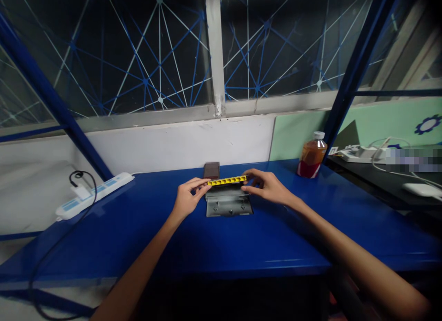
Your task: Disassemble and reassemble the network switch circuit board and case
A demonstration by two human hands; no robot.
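A narrow yellow strip [227, 180] with a row of slots is raised above an open dark case [229, 206] on the blue table. My left hand [189, 195] pinches the strip's left end between thumb and fingers. At the other end is my right hand [265, 186], its fingers curved and its thumb apart from them. Whether a right fingertip touches the strip cannot be made out. The case lies with its grey inner side toward me, and the strip and hands cover part of it. Just behind stands a flat brown-and-dark rectangular object [212, 170].
A white power strip [95, 196] with a plug and black cable lies on the table's left side. Toward the back right stands a bottle [312, 156] of amber drink. Blue frame posts rise at both sides. A black surface at far right bears white chargers and cables.
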